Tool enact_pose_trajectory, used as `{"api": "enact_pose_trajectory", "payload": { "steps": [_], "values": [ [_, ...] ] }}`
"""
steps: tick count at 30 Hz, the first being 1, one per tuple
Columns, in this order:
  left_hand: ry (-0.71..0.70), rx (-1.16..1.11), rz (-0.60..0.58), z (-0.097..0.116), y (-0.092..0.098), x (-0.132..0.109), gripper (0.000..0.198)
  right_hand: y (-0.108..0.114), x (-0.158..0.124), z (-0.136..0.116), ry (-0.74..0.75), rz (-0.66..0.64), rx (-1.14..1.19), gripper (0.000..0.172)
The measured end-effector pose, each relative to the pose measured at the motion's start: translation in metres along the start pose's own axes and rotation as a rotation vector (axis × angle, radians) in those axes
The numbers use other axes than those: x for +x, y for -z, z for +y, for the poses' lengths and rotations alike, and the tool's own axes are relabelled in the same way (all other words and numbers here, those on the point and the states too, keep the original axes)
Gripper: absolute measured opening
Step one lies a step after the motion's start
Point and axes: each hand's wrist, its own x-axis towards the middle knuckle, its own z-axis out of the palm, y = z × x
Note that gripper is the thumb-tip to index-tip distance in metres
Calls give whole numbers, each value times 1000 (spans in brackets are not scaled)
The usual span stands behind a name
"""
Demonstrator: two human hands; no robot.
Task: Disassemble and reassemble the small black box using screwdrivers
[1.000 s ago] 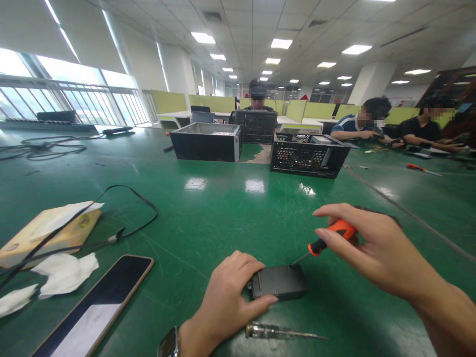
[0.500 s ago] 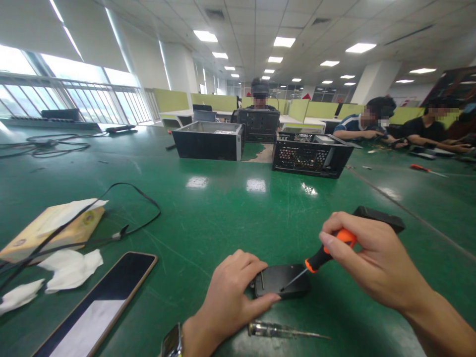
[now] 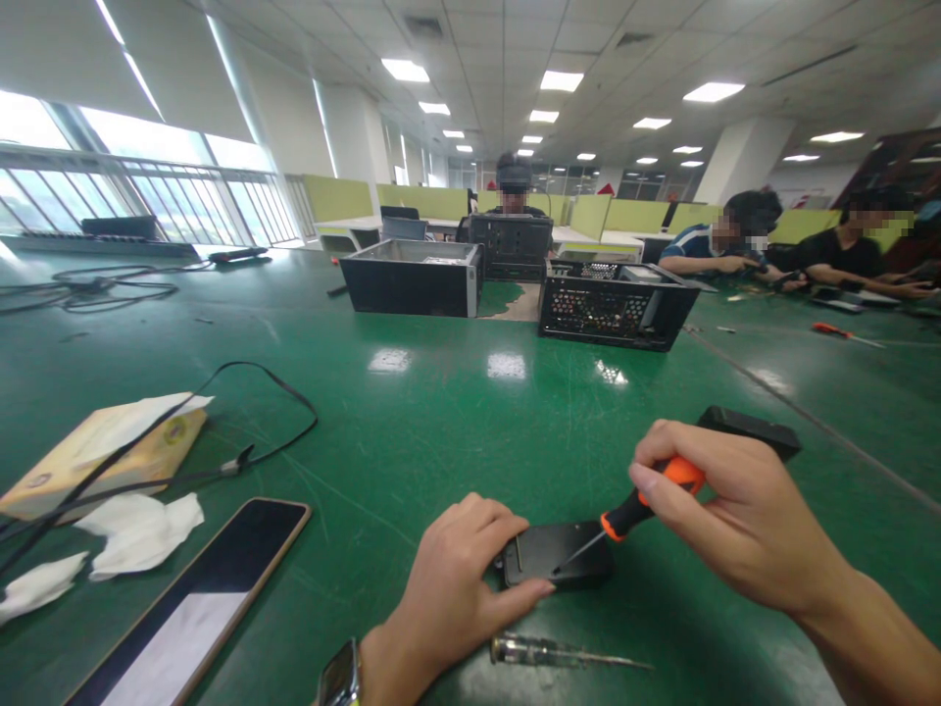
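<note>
My left hand (image 3: 467,564) grips a small black plastic box (image 3: 544,554) by its left end, thumb along the near side and fingers over the far side, holding it on the green table. In my right hand (image 3: 735,520) is a screwdriver (image 3: 623,518) with an orange and black handle. Its thin shaft slants down to the left, and the tip meets a small dark hole in the box's top face. A second screwdriver (image 3: 540,651) with a clear handle lies on the table just in front of the box. Behind my right hand rests another black box (image 3: 757,433), partly hidden.
To the left lie a phone (image 3: 198,598), crumpled tissues (image 3: 143,534), a yellow tissue pack (image 3: 122,446) and a black cable (image 3: 283,387). Computer cases (image 3: 412,279) stand farther back. Another orange screwdriver (image 3: 845,335) lies at right. Co-workers (image 3: 735,240) sit across the table.
The screwdriver handle in my right hand has shifted very slightly left. Its tip stays at the hole, and my left hand holds the box in the same spot.
</note>
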Motion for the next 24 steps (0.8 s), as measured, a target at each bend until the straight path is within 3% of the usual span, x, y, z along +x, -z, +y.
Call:
{"api": "enact_pose_trajectory", "payload": {
  "steps": [6,11,14,19,24],
  "values": [
    [9,13,-8,-1,0,0,35,9,-3,-3,77,-63,-3,6],
    [2,29,-4,-1,-1,-1,32,16,-4,-8,122,-52,-49,15],
    [-5,31,-1,-1,0,0,33,19,-4,-3,56,-54,-56,18],
    [-15,41,12,0,0,0,34,4,-39,40,-290,142,-179,31],
    [-17,45,22,0,0,1,32,-29,-98,85,-372,-26,-195,26]
  ]
}}
